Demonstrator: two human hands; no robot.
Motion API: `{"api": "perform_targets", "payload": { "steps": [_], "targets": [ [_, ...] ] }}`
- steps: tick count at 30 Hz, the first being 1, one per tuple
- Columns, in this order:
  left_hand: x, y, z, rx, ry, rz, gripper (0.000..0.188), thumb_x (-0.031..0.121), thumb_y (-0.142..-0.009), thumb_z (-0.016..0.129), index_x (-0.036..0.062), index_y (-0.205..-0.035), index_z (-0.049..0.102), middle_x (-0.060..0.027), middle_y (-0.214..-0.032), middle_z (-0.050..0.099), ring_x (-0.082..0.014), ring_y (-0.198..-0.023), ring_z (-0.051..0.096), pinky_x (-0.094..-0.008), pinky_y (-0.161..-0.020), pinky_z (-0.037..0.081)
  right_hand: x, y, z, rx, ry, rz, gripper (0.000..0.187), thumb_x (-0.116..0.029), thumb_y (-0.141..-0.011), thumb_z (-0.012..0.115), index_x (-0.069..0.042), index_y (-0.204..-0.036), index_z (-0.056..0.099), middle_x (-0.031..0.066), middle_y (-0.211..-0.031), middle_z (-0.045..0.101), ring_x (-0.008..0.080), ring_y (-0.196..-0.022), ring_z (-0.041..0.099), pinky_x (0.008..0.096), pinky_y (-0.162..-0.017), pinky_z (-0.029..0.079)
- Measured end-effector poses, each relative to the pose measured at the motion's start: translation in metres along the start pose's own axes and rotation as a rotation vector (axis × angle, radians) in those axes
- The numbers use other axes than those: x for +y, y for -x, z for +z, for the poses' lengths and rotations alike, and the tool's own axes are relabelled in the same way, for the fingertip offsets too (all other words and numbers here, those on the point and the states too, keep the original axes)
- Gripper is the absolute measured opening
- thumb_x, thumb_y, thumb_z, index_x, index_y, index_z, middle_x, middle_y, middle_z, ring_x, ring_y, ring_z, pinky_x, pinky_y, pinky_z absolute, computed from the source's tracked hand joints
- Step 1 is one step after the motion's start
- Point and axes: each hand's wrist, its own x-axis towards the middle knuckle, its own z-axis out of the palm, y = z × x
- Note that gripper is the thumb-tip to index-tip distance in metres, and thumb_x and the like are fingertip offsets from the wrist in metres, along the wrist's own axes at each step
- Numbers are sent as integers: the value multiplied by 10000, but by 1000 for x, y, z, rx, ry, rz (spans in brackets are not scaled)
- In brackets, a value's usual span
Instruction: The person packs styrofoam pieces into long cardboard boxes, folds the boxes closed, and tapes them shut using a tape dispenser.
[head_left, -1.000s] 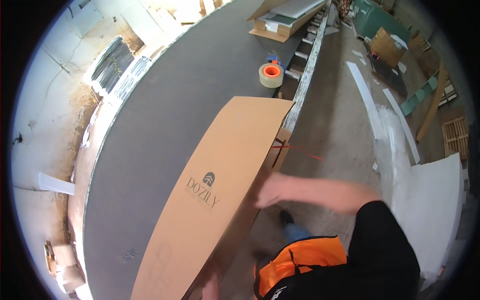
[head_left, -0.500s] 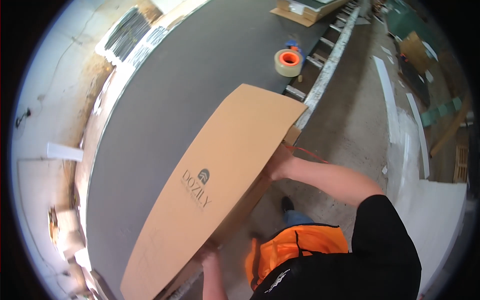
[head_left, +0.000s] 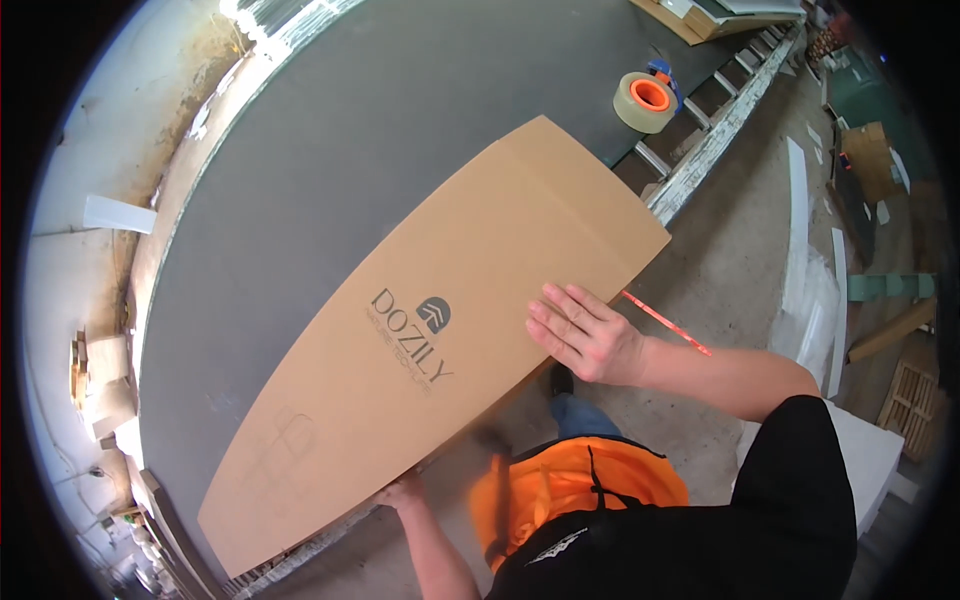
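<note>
A long brown cardboard box (head_left: 480, 270) with a dark printed mark lies slantwise on the dark tabletop, its near side along the table's edge. My right hand (head_left: 590, 335) rests palm down on its top near the right end, fingers stretched out. Lower down, my left hand (head_left: 402, 492) grips the near edge of the box, its fingers partly hidden beneath. From under the box, beside my right wrist, a thin orange-red strip (head_left: 665, 322) sticks out.
A roll of clear tape (head_left: 645, 102) with an orange core sits past the box's far end, by a blue object (head_left: 660, 70). Rollers (head_left: 700, 113) run along a worn metal rail (head_left: 725, 130). More cardboard (head_left: 675, 20) lies at the far end of the dark tabletop (head_left: 330, 150).
My right hand has come up from the box's near side and now lies flat on top. The box appears lower and flatter on the table. My left hand stays at the near edge.
</note>
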Motion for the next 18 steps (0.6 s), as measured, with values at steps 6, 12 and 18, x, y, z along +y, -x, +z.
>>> {"api": "perform_targets", "payload": {
  "steps": [6,12,18],
  "targets": [
    [2,8,-24,696,21,8,221,87,-985,526,-72,-1061,659,-228,-1078,658,-382,-976,582,-476,-856,464,-10,-2,9,38,-65,-2,326,-145,-777,610,2,-1061,675,152,-1085,687,346,-1054,657,466,-963,508],
    [55,71,-87,140,349,474,456,192,-927,663,-101,-1260,555,-295,-1300,549,-394,-1219,534,-452,-984,465,-15,3,13,82,-70,62,320,-145,-786,599,4,-1057,680,152,-1105,686,349,-1070,653,470,-982,502],
    [161,-82,-84,-363,-153,941,1075,388,-731,785,-139,-1454,189,-376,-1495,237,-579,-1390,190,-621,-1140,217,-37,12,24,107,-104,170,361,-163,-808,572,11,-1108,673,166,-1188,663,362,-1173,608,492,-1061,440]
  ]
}}
